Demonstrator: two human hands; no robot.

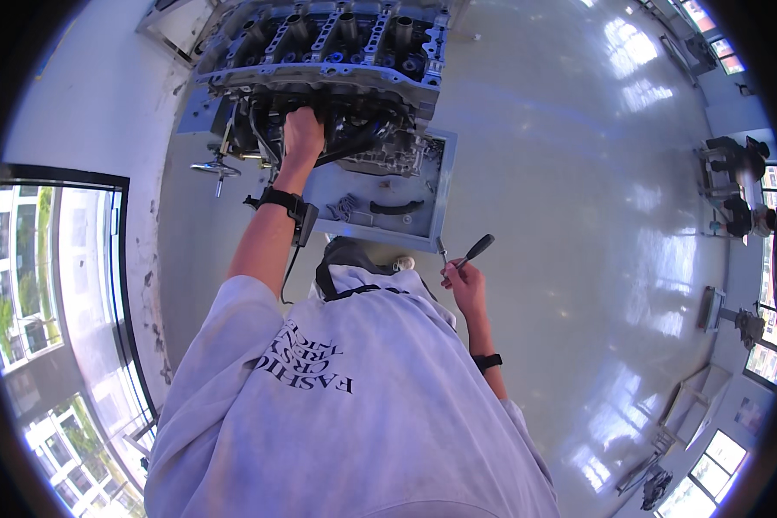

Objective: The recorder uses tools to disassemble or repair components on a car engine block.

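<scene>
While left hand (303,135) grips engine (328,52) underside hose, right hand (464,281) holds screwdriver (468,255) w/ open floor (578,216) beside

The engine block (324,52) is seen as bare cast metal, grey and matt, with rough ribbed faces and duller dark parts underneath, where the left hand (302,134) is pressed. The tray (423,229) beneath it is shown as painted sheet metal, pale blue-grey and smooth. The tool (468,256) held in the right hand (464,285) is made up of a black matt handle and a thin bright metal shaft. The floor (578,216) is rendered glossy and smooth, with window light mirrored in it. The sweatshirt (345,406) is seen as soft matt cloth.
</scene>
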